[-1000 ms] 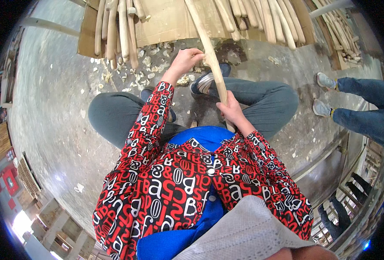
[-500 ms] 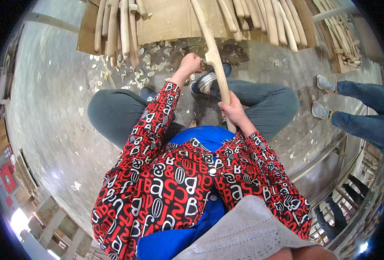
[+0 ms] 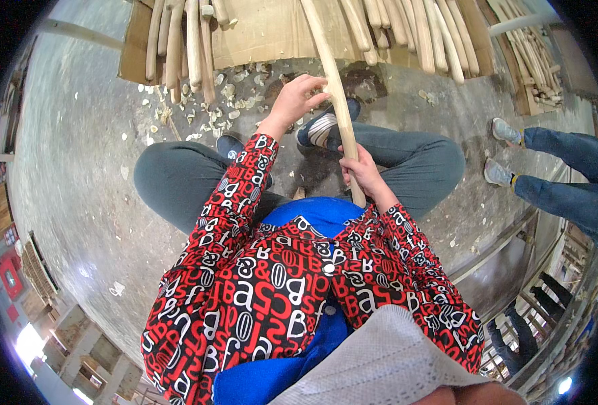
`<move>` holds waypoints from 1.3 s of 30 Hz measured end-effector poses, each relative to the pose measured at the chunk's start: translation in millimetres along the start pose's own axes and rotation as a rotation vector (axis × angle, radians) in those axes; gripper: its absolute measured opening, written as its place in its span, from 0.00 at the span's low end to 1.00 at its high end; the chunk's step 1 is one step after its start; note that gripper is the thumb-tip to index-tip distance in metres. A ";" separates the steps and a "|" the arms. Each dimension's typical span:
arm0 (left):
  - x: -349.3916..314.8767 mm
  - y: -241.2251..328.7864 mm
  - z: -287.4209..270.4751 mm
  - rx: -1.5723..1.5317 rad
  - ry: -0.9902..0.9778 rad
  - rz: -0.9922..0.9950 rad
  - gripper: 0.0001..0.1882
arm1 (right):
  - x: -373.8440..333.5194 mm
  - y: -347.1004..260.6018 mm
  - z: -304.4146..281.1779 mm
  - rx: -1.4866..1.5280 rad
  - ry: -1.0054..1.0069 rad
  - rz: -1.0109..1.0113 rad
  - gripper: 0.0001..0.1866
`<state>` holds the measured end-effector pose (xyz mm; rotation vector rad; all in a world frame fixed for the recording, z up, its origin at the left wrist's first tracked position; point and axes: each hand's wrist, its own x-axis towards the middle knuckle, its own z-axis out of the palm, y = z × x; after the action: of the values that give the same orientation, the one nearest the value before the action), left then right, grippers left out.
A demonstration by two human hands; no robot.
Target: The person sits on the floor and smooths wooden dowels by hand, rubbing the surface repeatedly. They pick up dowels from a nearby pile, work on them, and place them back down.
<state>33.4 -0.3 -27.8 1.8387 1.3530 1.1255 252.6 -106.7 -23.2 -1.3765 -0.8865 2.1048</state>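
Change at the pale stick point(image 3: 337, 96): the left hand point(image 3: 292, 102), a fist half a second ago, has opened beside its left edge, bringing both hands to the work.
Left-hand spread: partly open, fingers loosely curved; contact with the wood is hard to tell.
Right hand point(image 3: 362, 175): closed round the lower part.
Stick's place: slanting from the cardboard point(image 3: 265, 44) toward the blue cloth point(image 3: 306, 212).

1. Room to pass: floor point(image 3: 86, 169) left of the left knee point(image 3: 160, 172).
2. The held stick point(image 3: 343, 116) bars sideways reach along the middle.
3. Cardboard point(image 3: 268, 37) leaves a gap between left sticks point(image 3: 193, 47) and held stick.
4. Right knee point(image 3: 437, 158), then co-worker's shoes point(image 3: 498, 173), obstruct the right.
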 end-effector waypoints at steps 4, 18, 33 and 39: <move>-7.2 0.9 5.6 0.087 0.056 0.096 0.12 | 1.0 0.0 2.3 -0.054 0.001 -0.035 0.18; -14.0 -1.0 8.6 0.155 -0.057 -0.042 0.08 | 6.8 11.2 3.6 -0.211 0.110 -0.106 0.17; -7.3 -5.9 7.9 0.172 -0.064 -0.026 0.07 | 7.7 12.8 -0.2 -0.182 0.061 -0.107 0.20; -36.4 -14.4 19.1 0.145 -0.211 -0.042 0.07 | 12.1 12.2 -0.1 -0.160 0.080 -0.110 0.18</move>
<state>39.1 -29.9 -59.2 1.9595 1.3724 0.8046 247.6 -106.7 -39.7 -1.4458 -1.0910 1.9180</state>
